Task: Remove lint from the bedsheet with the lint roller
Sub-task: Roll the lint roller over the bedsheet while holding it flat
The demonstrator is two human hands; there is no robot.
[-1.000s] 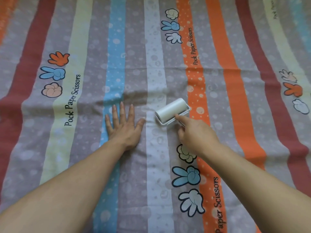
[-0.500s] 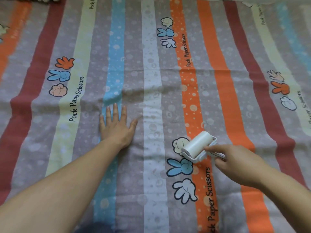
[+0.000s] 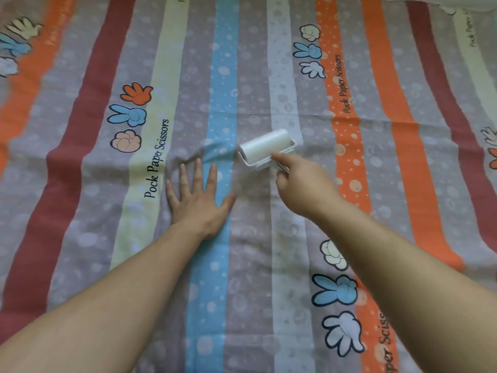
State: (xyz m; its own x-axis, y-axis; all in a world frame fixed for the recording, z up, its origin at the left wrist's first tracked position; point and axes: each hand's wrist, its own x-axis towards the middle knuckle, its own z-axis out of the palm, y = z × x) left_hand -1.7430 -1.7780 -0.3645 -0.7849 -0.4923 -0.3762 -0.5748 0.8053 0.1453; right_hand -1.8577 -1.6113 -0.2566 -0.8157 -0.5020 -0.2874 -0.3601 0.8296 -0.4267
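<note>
The person shows two bare arms: the left forearm [image 3: 121, 292] and the right forearm [image 3: 403, 265] are uncovered all the way to the edge of the view. The left hand [image 3: 199, 203] and the right hand [image 3: 304, 184] are bare too, with slim fingers

I log the lint roller [image 3: 265, 146]: white drum in a white frame, lying sideways on the bedsheet [image 3: 88, 184], between the blue and pale stripes. Sheet spread flat, multicoloured stripes, cartoon-hand prints, faint creases near the drum.
</note>
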